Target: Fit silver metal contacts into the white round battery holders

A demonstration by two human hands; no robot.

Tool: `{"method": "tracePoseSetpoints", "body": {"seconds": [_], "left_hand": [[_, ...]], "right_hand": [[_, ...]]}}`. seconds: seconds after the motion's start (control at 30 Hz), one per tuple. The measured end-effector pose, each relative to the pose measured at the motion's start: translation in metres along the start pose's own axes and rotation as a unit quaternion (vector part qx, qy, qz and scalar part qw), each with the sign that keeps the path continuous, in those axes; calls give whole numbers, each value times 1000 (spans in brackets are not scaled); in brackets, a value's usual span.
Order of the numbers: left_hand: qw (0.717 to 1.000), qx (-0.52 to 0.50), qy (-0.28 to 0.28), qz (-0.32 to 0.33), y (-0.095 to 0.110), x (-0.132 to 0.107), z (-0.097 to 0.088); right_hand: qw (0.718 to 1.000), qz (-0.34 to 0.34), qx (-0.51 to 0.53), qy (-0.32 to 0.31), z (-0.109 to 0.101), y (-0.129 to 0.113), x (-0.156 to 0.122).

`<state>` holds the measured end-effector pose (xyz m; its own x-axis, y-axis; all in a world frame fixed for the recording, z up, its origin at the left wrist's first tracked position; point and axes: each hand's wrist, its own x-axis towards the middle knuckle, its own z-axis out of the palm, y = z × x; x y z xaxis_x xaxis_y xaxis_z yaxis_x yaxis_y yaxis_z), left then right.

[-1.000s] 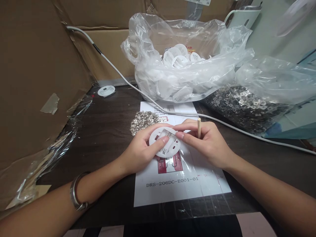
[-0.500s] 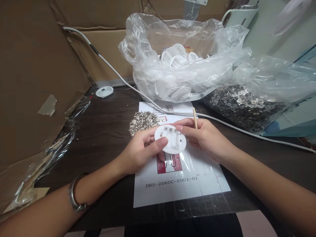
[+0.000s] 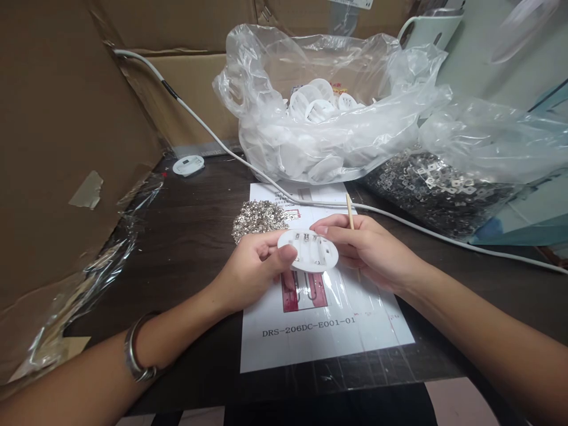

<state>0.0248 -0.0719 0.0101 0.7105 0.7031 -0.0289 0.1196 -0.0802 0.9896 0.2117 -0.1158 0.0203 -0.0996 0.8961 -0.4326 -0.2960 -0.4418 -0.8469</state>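
A round white plastic battery cover (image 3: 308, 251) with small metal contacts and springs is held above a printed sheet (image 3: 306, 349). My left hand (image 3: 257, 263) pinches its left side, thumb on the top face and fingers underneath. At the cover's upper right edge, the thumb and forefinger of my right hand (image 3: 366, 245) touch the rim. A thin wooden stick (image 3: 349, 208) is tucked in the right hand, its tip pointing up. Just beyond the left hand lies a pile of small metal contacts (image 3: 257, 219).
Behind stands a clear plastic bag (image 3: 284, 148) of white covers, with a bag of metal pieces (image 3: 439, 189) to its right. A white cable (image 3: 213, 135) crosses the table. One cover (image 3: 189, 165) lies at the back left, near a cardboard wall (image 3: 53, 118).
The battery cover has tilted flatter to my view and shifted slightly right. My left thumb has drawn back a little towards its left edge. Both hands stay in nearly the same place.
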Motion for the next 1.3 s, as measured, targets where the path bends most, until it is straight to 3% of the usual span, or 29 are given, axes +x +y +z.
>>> {"method": "tracePoseSetpoints", "body": {"seconds": [0.33, 0.6, 0.73, 0.9, 1.13, 1.3], "left_hand": [[1000, 10, 11, 1, -1, 0, 0], [978, -187, 10, -89, -3, -3, 10], [984, -147, 41, -88, 0, -1, 11], [991, -76, 55, -91, 2, -2, 9], [997, -36, 47, -58, -2, -2, 7], [998, -4, 50, -39, -1, -2, 5]], "right_hand": [[1000, 14, -2, 4, 0, 0, 0], [984, -140, -109, 27, 6, 10, 1], [966, -181, -167, 75, 3, 8, -1], [945, -277, -134, 112, -8, 4, -4], [971, -220, -87, 17, -7, 5, -5], [968, -207, -139, 19, -4, 6, -6]]}}
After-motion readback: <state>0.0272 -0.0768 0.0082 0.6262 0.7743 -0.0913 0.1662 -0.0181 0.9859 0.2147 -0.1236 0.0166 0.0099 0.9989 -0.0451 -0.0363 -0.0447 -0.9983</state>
